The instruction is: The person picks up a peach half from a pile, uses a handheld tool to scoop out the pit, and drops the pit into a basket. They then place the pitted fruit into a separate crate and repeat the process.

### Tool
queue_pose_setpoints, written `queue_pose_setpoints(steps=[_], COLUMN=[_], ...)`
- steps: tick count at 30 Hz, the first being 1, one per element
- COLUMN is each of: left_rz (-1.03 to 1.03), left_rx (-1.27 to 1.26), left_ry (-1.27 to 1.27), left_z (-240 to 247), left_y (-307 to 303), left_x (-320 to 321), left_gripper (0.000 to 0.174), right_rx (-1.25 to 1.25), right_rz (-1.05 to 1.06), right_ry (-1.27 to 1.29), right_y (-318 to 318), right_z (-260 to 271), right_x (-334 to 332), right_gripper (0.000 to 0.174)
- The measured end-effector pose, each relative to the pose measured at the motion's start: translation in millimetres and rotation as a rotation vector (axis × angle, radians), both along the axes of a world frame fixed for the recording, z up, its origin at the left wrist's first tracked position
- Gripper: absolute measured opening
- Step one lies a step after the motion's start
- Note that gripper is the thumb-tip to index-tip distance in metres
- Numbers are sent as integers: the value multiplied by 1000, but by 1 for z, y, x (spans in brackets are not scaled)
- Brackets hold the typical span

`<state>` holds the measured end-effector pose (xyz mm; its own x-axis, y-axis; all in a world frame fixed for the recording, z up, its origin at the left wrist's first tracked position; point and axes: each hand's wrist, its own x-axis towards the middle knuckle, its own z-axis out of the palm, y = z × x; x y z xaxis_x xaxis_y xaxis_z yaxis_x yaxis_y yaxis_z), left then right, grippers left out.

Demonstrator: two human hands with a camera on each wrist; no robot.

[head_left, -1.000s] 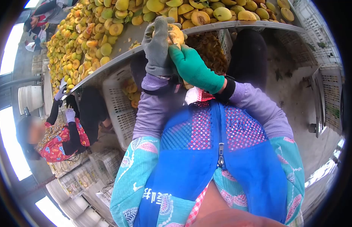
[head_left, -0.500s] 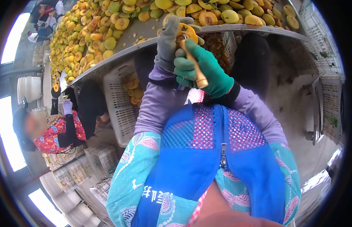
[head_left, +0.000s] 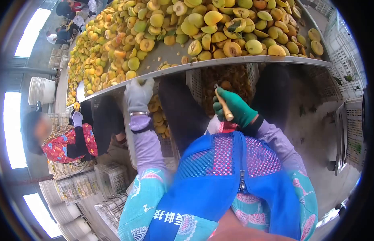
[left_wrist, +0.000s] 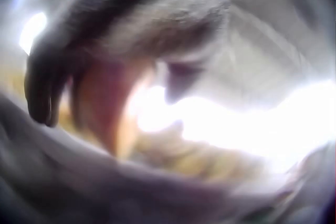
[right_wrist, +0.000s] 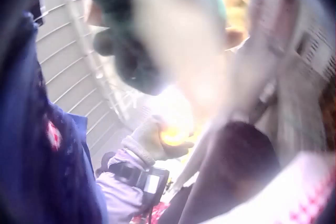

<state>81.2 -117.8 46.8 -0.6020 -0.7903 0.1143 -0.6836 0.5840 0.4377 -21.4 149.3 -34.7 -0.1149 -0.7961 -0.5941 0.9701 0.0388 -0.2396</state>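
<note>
My left hand (head_left: pixel 138 96), in a grey glove, is just below the metal table's edge, over the left crate (head_left: pixel 167 149). In the right wrist view it grips a yellow-orange peach half (right_wrist: pixel 174 136); the left wrist view shows this piece blurred between the fingers. My right hand (head_left: pixel 240 109), in a green glove, holds a pitting tool by its wooden handle (head_left: pixel 224 106). The tool's small metal tip points up toward the table, and its exact shape is too small to make out. Peach halves (head_left: pixel 158 116) lie in the left crate.
Halved peaches (head_left: pixel 187 28) are heaped across the metal table, whose raised edge (head_left: pixel 211 63) runs before me. Between my legs stands a white crate (head_left: pixel 194 85) of brownish fruit scraps. Another person (head_left: pixel 70 140) sits at left, near stacked crates (head_left: pixel 76 186) and white tubs (head_left: pixel 42 90).
Earlier both hands were together at the table edge, the tool working in the peach half. Now they are apart: the left has moved left and down with the fruit, the right down with the tool.
</note>
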Motion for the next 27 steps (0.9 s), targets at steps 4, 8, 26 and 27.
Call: queue_pose_setpoints(steps=[4, 8, 26, 27], left_rz=[-295, -491, -516, -519], left_rx=[129, -344, 1785, 1716], left_ry=[87, -153, 1032, 1043], left_z=[20, -48, -27, -30], left_y=[20, 1, 64, 65], left_x=[-118, -237, -96, -95], left_gripper=[52, 60, 70, 70], right_rx=[-90, 22, 263, 260], right_rz=[-30, -114, -234, -234], right_ry=[173, 365, 1883, 1883], right_y=[-10, -2, -49, -48], right_z=[13, 21, 41, 42], right_x=[3, -6, -38, -36], right_gripper=[32, 34, 37, 37])
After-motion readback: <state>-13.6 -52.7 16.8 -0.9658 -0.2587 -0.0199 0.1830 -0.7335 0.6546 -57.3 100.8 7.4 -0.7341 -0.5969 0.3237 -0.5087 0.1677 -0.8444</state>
